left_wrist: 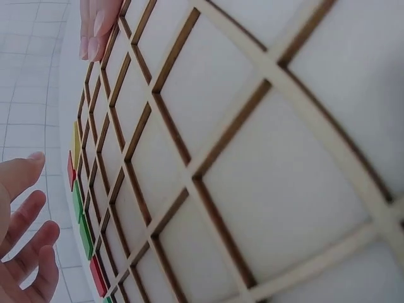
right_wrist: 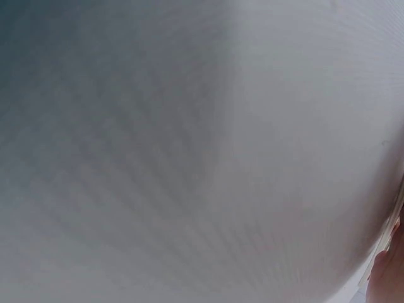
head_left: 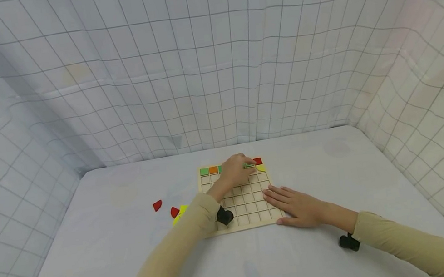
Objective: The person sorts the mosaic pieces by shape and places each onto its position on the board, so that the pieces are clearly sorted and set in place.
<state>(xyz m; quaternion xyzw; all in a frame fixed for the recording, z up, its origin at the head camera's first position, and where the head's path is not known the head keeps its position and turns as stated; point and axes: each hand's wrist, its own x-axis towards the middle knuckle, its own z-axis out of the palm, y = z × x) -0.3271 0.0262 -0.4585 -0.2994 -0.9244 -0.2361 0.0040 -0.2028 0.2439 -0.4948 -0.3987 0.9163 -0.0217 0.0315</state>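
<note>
A wooden grid board [head_left: 251, 207] lies on the table. Along its far row sit coloured tiles: a green tile [head_left: 204, 171], an orange tile [head_left: 213, 170] and a red tile [head_left: 257, 161] among them, some covered by the left hand. Just below the red one is a yellow rounded piece [head_left: 261, 168]. My left hand [head_left: 235, 170] reaches over the far right part of the board, close to these pieces; in the left wrist view its fingers [left_wrist: 28, 214] are bent loosely with nothing between them. My right hand [head_left: 300, 206] rests flat, fingertips on the board's right edge.
Left of the board lie two red quarter-round pieces [head_left: 157, 205] and some yellow pieces [head_left: 183, 208], partly behind the left sleeve. A white cloth table [head_left: 106, 243] surrounds the board. Gridded white curtains [head_left: 214, 66] hang behind and at both sides.
</note>
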